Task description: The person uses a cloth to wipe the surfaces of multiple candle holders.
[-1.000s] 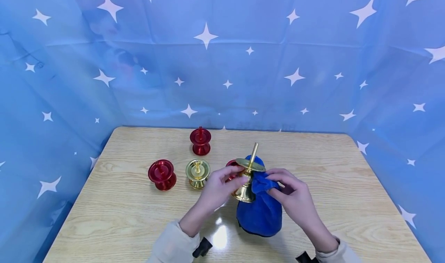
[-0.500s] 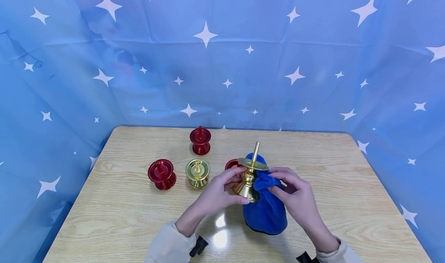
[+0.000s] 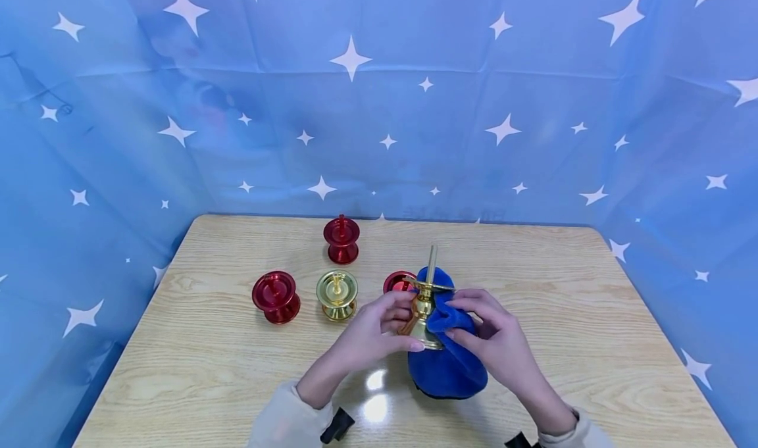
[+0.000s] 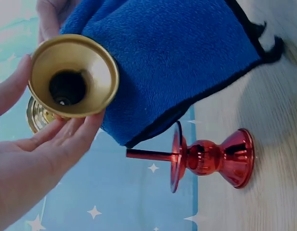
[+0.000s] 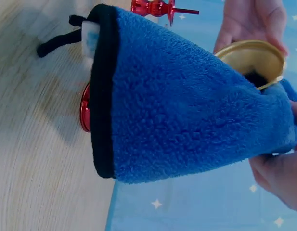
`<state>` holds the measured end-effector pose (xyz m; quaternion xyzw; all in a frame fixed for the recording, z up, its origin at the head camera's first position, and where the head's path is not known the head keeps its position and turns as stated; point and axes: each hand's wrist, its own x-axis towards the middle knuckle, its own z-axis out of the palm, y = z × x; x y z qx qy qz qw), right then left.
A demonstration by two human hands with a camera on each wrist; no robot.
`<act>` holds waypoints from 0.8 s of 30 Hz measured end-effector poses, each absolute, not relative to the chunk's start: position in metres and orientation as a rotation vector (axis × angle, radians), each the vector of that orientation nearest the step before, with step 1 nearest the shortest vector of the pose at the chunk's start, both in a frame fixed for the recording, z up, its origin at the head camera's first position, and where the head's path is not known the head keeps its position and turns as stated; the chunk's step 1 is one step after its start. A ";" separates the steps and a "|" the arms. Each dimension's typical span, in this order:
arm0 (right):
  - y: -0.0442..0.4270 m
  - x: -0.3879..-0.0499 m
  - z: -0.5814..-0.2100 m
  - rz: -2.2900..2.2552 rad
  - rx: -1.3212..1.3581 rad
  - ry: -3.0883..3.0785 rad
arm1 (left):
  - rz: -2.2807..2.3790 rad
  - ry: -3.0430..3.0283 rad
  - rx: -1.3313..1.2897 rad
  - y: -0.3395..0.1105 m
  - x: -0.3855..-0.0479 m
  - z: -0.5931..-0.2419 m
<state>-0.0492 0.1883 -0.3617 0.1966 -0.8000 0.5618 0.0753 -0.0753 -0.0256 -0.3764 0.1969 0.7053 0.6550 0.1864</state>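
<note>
While our left hand [image 3: 372, 335] grips the gold candlestick [image 3: 423, 306] near its base, seemingly to steady it, our right hand [image 3: 502, 335] pinches the blue cloth [image 3: 445, 373] against its side.

Left of a standing gold metal candlestick [image 3: 337, 292], we see a red metal candlestick [image 3: 276, 297]; behind it, a second red candlestick [image 3: 341, 237]; right, a third red candlestick [image 3: 397, 280].
</note>
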 end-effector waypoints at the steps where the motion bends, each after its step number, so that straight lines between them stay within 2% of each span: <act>1: 0.189 -0.049 -0.362 1.709 0.586 -2.383 | 1.868 1.932 0.561 -0.027 -0.075 -0.376; 9: 0.189 -0.049 -0.363 1.886 0.623 -2.231 | 1.916 1.791 0.632 -0.037 -0.074 -0.372; 18: 0.176 -0.041 -0.363 1.539 0.549 -2.361 | 1.501 2.431 0.813 -0.027 -0.063 -0.368; 24: 0.172 -0.038 -0.363 1.452 0.583 -2.338 | 1.560 2.342 0.746 -0.030 -0.065 -0.373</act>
